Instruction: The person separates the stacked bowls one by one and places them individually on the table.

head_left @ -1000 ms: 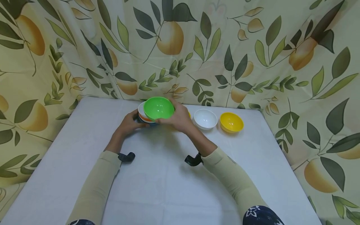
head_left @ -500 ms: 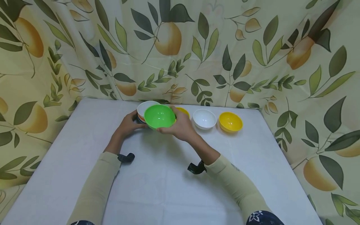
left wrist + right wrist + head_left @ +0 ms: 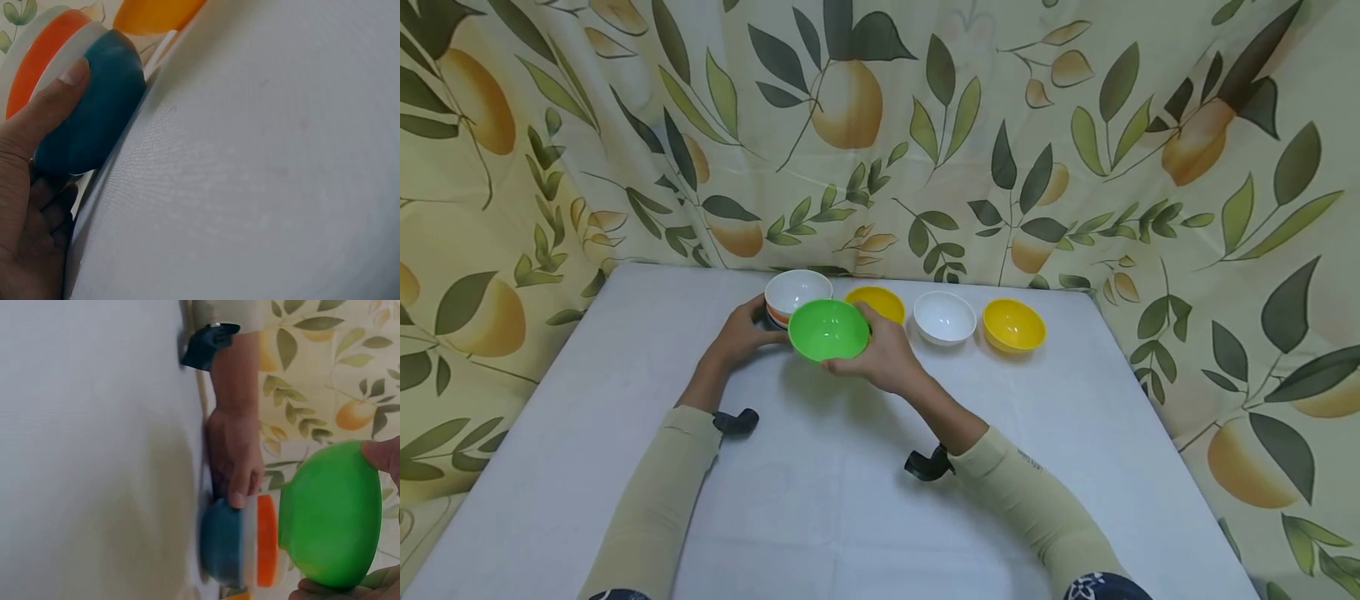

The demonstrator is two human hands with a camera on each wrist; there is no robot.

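Note:
My right hand (image 3: pixel 883 354) holds a green bowl (image 3: pixel 827 331) by its side, thumb near the rim, raised above the table in front of a stack of bowls. In the right wrist view the green bowl's base stands just over the stack. The stack has a blue bowl (image 3: pixel 103 109) at the bottom, an orange bowl (image 3: pixel 44 62) between white layers, and a white bowl (image 3: pixel 798 292) on top. My left hand (image 3: pixel 737 337) grips the stack low on its left side, thumb on the blue bowl, some fingers hidden behind it.
To the right of the stack, along the table's back edge, stand a yellow bowl (image 3: pixel 880 303), a white bowl (image 3: pixel 945 318) and another yellow bowl (image 3: pixel 1014 325). A white cloth covers the table (image 3: pixel 820 500). Behind it hangs a fruit-patterned curtain (image 3: pixel 880 183).
My right hand has moved the green bowl from over the stack toward me and slightly right, uncovering the white bowl on top. My left hand has stayed on the stack.

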